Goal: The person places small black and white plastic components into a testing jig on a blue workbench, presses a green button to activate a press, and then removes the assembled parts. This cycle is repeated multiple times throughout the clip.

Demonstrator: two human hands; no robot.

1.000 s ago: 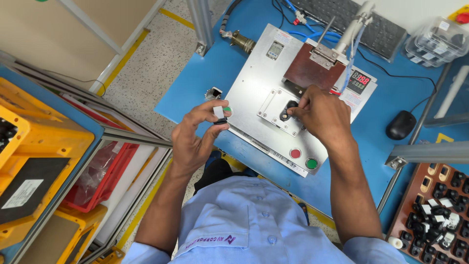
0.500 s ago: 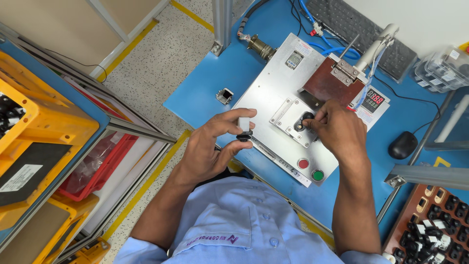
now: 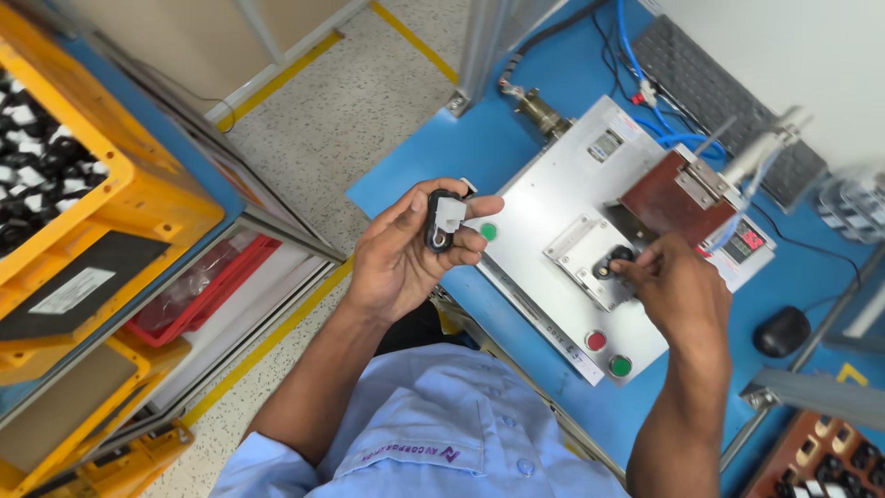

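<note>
Left hand: closed on small black part with white tab, lifted clear of desk's left edge, turned up as if for viewing. Right hand: fingertips pinched on second black part, seated in nest of metal fixture plate mid-desk; grip partly hidden. Yellow crate by floor, contents cut off. Far corner blurred.

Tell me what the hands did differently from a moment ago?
The left hand has drawn the small black and white part off the grey test fixture, turning its palm up so the part lies in the fingers, out past the fixture's edge. The right hand has stayed put, fingertips on the black part in the fixture's nest. The fixture, its buttons and the blue table are unchanged.
</note>
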